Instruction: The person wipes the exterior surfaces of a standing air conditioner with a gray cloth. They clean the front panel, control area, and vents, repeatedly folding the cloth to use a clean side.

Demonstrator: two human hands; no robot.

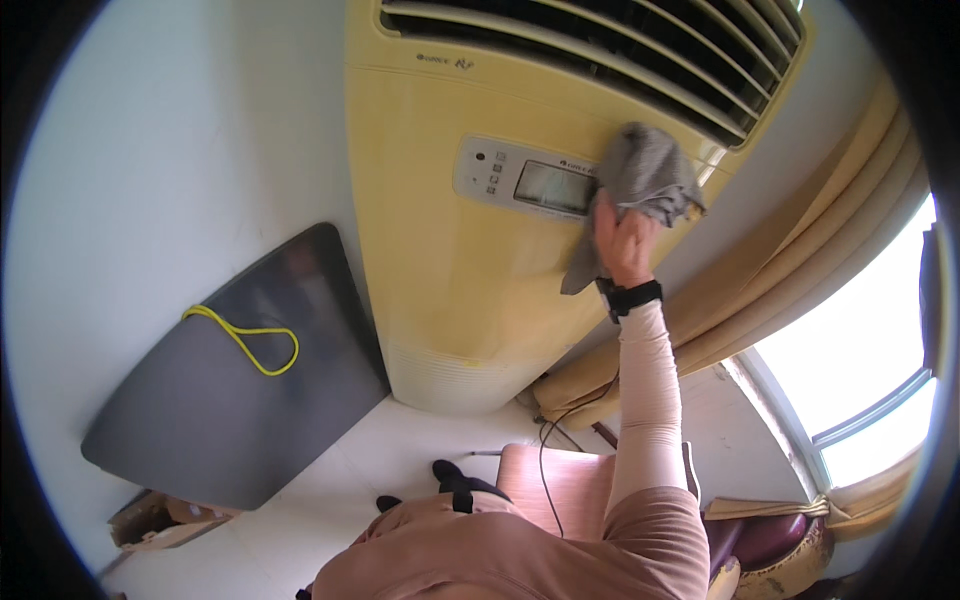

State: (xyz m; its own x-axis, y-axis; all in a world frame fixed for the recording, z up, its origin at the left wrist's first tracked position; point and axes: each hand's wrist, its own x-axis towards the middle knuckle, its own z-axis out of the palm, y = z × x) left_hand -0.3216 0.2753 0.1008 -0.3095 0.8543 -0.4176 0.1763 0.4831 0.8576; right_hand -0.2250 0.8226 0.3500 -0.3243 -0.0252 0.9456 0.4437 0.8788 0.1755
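My right hand [628,238], with a black strap at the wrist, presses a grey cloth [646,169] against the front of a yellowed floor-standing Gree air conditioner [450,277]. The cloth is bunched above the fingers, and one end hangs below them to the left. It touches the right part of the control panel [487,169], beside the small display [553,187]. Louvres [615,45] of the air outlet lie above the cloth. My left hand is out of view.
A dark grey board [247,405] with a yellow cord loop [262,330] leans on the left wall, near a cardboard box [169,517]. Beige curtains [795,262] and a window [855,360] are on the right. Below stands a wooden seat [555,480] with a dark cable [544,469] across it.
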